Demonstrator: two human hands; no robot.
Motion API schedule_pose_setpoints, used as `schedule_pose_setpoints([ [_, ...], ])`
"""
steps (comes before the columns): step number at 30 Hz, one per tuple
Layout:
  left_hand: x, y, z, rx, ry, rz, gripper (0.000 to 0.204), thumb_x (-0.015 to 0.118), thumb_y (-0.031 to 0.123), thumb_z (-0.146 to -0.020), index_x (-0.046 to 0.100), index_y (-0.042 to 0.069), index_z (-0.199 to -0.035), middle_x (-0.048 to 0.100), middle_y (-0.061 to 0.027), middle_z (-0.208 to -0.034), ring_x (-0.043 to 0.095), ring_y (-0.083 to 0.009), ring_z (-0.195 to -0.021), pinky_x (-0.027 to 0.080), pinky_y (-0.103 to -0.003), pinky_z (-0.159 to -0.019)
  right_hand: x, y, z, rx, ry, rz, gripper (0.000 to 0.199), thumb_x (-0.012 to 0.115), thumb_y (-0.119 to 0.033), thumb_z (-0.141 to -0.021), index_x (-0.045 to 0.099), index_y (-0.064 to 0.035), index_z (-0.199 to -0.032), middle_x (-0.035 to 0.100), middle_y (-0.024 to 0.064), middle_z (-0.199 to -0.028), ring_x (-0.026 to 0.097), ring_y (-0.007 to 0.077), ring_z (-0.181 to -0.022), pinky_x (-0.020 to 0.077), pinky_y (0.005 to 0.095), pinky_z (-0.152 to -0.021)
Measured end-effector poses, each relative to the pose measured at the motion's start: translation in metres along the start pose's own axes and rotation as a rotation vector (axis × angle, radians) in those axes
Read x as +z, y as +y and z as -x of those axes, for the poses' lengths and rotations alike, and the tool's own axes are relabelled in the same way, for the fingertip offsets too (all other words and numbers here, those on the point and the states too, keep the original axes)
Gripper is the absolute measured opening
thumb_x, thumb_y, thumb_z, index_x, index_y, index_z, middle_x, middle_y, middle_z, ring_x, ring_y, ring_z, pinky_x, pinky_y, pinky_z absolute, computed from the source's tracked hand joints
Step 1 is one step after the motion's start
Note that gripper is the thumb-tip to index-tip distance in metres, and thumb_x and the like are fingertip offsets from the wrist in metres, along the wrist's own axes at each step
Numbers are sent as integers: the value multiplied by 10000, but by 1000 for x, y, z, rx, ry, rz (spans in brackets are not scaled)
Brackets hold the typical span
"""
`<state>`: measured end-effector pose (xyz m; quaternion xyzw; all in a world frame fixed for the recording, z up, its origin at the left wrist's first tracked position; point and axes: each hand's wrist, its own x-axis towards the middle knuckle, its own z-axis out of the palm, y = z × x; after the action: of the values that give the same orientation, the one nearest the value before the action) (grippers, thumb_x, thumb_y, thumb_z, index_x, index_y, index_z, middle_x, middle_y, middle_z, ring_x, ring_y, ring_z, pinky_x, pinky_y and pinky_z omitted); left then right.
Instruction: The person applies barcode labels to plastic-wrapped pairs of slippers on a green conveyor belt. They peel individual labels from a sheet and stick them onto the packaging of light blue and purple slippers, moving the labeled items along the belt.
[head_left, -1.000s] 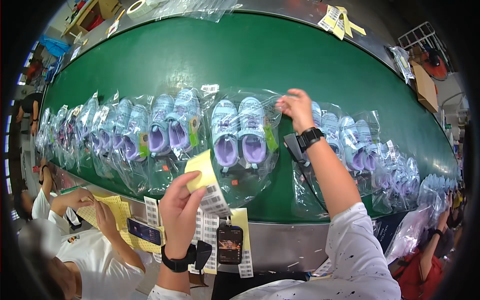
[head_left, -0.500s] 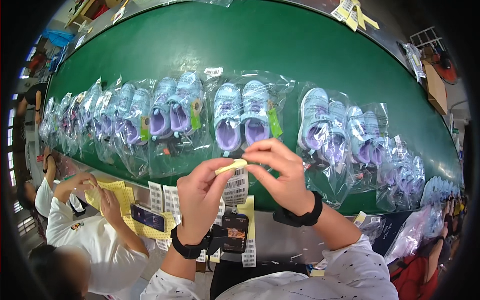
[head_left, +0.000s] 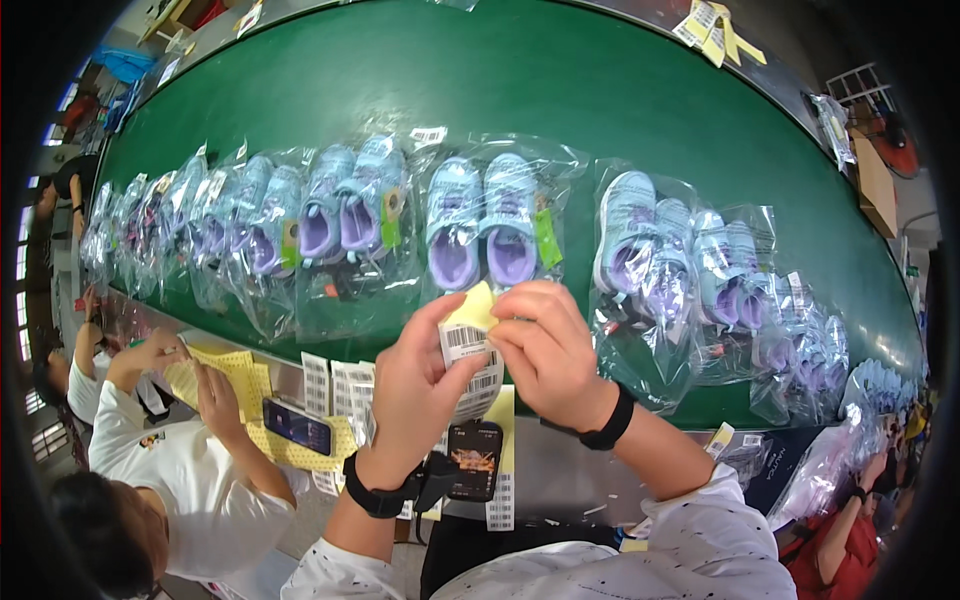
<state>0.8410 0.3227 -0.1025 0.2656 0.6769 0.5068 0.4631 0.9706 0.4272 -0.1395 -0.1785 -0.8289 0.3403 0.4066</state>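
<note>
My left hand (head_left: 415,385) and my right hand (head_left: 545,350) meet over the near edge of a green belt (head_left: 560,90). Both pinch a strip of white barcode stickers on yellow backing (head_left: 470,345), the fingertips of the right at its top corner. Just beyond them lies a clear bag with a pair of lilac and pale blue children's shoes (head_left: 485,230). Each wrist wears a black band.
A long row of bagged shoe pairs (head_left: 300,215) curves along the belt, more at the right (head_left: 700,270). A phone (head_left: 473,460) and sticker strips (head_left: 330,385) lie on the near ledge. A person in white (head_left: 190,480) handles yellow sheets at lower left. Another person in red sits at lower right (head_left: 835,540).
My right hand came back from the bagged shoes on the belt and joined the left hand on the sticker strip. Both hands now hold it together, slightly higher.
</note>
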Motion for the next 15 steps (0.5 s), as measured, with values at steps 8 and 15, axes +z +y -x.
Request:
schedule_pose_setpoints([
  [8,-21,5,-1,-52,90,-64,564,557,-111,-865,369,-38,-1392,571,-155,-1243,636,-155,-1016,536,-238,-790,-18,52,-29,708,473,-535,227,626,-46,-908,505,-15,-1097,596,117,-1074,576,169,-944,480,302,-790],
  [15,-3,4,10,4,161,-22,557,581,-84,-871,381,-45,-1390,570,-161,-1259,623,-130,-996,518,-225,-789,-5,186,-32,1142,353,-442,938,699,33,-791,102,-56,-1508,632,96,-832,619,171,-732,531,309,-676],
])
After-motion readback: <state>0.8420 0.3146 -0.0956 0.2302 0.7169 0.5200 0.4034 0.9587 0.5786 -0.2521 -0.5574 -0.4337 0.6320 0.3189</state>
